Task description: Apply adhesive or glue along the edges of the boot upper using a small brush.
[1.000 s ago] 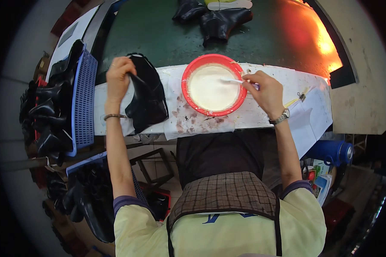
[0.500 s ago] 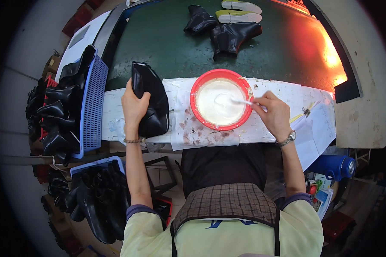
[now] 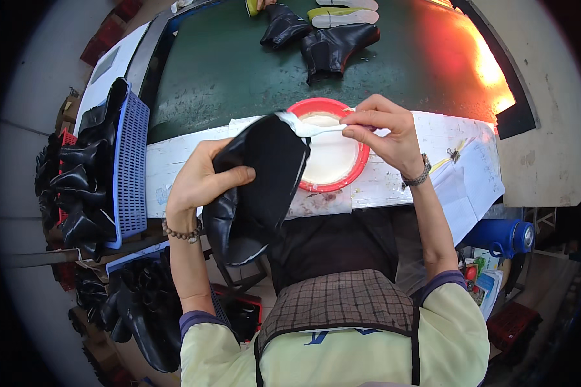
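- The left hand (image 3: 200, 180) is closed around a black boot upper (image 3: 258, 187) and holds it up in the middle of the frame, above the near edge of the counter (image 3: 394, 187).
- The right hand (image 3: 384, 132) pinches the handle of a small white brush (image 3: 310, 128) between thumb and fingers, right of centre.
- The tip of the brush touches the top edge of the upper, where a white smear shows.
- Behind the upper stands a red bowl (image 3: 361, 164) with white glue, on the white paper of the counter; the upper hides its left part.
- At the left of the frame a blue basket (image 3: 132, 174) carries more black uppers.
- At the top of the frame two black boots (image 3: 332, 48) lie on the green surface (image 3: 226, 71).
- A blue flask (image 3: 503, 235) is at the lower right, below the counter.
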Demonstrator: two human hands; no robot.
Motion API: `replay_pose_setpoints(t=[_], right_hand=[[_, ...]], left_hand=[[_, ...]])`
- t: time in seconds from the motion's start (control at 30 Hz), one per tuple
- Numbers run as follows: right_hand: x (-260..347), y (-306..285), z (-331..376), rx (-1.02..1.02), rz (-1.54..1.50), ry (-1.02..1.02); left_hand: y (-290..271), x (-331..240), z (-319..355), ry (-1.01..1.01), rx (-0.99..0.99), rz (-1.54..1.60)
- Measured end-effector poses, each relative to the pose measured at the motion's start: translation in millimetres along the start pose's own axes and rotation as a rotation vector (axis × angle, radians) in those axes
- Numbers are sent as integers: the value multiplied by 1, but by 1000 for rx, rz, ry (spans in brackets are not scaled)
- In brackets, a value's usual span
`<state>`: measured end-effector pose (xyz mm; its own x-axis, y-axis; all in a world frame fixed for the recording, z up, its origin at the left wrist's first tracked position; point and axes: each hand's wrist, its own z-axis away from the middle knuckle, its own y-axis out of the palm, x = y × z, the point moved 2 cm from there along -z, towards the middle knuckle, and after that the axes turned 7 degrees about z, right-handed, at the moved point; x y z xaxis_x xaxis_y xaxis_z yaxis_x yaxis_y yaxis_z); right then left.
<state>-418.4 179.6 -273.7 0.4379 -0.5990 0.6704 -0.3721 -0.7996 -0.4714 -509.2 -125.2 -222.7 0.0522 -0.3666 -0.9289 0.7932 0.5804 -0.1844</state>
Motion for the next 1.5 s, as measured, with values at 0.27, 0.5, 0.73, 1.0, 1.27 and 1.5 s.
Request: replay_pose_setpoints(t=[0.27, 0.5, 0.73, 1.0, 1.27, 1.5], right_hand=[[7, 21, 25, 9, -42, -9], [-13, 7, 31, 121, 347, 244], [-14, 9, 36, 203, 868, 146], [-21, -13, 56, 196, 707, 418], [-2, -1, 48, -72, 250, 328], [7, 6, 32, -94, 149, 207]], left_hand=[[-1, 8, -2, 199, -364, 15], [-24, 39, -28, 192, -519, -41], [-34, 139, -24, 183, -527, -479], [-8, 140, 8, 88, -498, -758], [18, 93, 12, 455, -746, -543], [55, 61, 14, 556, -592, -318]])
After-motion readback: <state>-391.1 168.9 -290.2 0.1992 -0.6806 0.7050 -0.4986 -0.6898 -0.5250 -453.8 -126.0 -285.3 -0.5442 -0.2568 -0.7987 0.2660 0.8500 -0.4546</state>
